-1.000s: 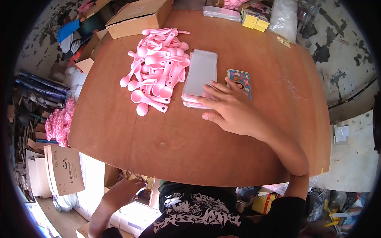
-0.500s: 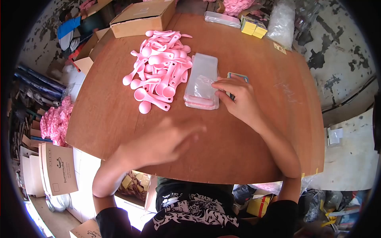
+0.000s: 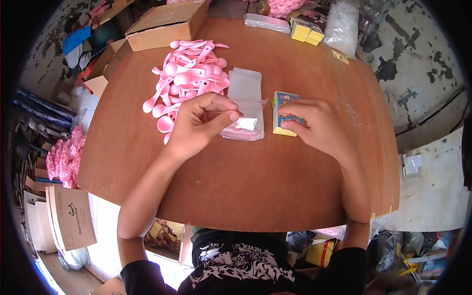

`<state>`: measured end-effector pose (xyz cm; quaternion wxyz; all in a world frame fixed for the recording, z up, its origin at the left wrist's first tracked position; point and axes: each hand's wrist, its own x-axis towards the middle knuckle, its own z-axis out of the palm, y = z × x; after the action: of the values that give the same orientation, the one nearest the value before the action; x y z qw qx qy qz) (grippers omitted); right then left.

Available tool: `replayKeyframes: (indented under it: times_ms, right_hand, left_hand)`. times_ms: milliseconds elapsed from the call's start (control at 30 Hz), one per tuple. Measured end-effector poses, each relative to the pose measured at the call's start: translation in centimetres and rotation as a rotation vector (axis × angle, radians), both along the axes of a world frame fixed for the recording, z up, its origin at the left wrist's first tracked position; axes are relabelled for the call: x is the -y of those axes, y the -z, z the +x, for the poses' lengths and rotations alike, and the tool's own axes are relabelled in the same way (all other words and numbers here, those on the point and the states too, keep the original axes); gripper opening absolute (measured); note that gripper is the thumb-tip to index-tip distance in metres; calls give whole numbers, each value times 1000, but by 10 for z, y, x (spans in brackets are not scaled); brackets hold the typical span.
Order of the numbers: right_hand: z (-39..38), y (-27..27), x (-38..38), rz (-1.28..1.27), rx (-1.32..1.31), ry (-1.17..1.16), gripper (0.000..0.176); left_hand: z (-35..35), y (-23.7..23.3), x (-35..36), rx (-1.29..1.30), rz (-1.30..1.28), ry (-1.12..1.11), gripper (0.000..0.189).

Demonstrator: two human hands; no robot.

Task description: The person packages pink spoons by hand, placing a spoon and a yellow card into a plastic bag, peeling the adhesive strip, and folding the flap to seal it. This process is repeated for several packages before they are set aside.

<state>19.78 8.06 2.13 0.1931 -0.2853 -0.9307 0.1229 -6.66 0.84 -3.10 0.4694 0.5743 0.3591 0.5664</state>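
My left hand (image 3: 199, 120) is raised over the near side of the pink spoon pile, its thumb and fingers pinching a clear plastic bag (image 3: 253, 102). The thin film stretches rightward from the fingertips, and a small white piece (image 3: 246, 123) shows just below them. Under it lies a stack of clear bags (image 3: 246, 81) with pink at the near end. My right hand (image 3: 317, 123) is over a stack of blue and yellow printed cards (image 3: 284, 130). Its thumb and bent fingers rest at the top of the stack with a gap between them. Pink measuring spoons (image 3: 189, 78) are heaped at the left.
A cardboard box (image 3: 167, 24) stands at the table's back left. Along the back right are a clear packet (image 3: 267, 23), yellow card stacks (image 3: 307, 31) and a large roll of clear plastic (image 3: 342, 29). A person in blue (image 3: 77, 40) is at the far left.
My left hand has risen from the near table to the bags and now pinches one. My right hand has left the bag stack and moved down and right onto the cards.
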Motion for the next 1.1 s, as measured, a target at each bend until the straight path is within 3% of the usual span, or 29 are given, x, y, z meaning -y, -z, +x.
replayKeyframes:
  times_ms: [33, 167, 233, 367, 433, 467, 533, 567, 633, 733, 833, 1100]
  right_hand:
    - [3, 3, -3, 99, 109, 16, 22]
    - [6, 16, -5, 123, 93, 101, 17]
    - [7, 14, -6, -41, 159, 117, 16]
    - [13, 14, -11, -81, 43, 66, 12]
    - [11, -5, -3, -28, 63, 262, 12]
    - [9, -10, 1, -30, 61, 255, 12]
    - [6, -19, 12, -20, -497, 459, 12]
    - [7, -23, 17, -25, -500, 455, 12]
    - [10, -29, 22, -217, -862, 280, 16]
    - [10, -24, 25, -378, -855, 137, 16]
    - [3, -15, 22, -357, -802, 128, 15]
    - [-4, -9, 22, -338, -586, 57, 12]
  left_hand:
    - [2, -3, 2, -5, -37, -57, 12]
    - [2, 3, 4, 48, -32, -26, 14]
    - [3, 4, 6, 67, -42, -29, 17]
    - [4, 0, 10, 38, -129, -71, 17]
    - [3, 5, 9, 41, -167, -78, 16]
    - [4, 5, 10, 40, -169, -86, 16]
    - [7, 4, 11, 14, -227, -83, 15]
    - [7, 8, 10, -15, -214, -71, 16]
    - [11, 4, 14, -23, -254, -57, 16]
    - [17, 3, 18, -47, -304, -12, 18]
    - [23, 5, 20, -69, -157, 29, 20]
    - [22, 1, 19, -88, -240, 117, 21]
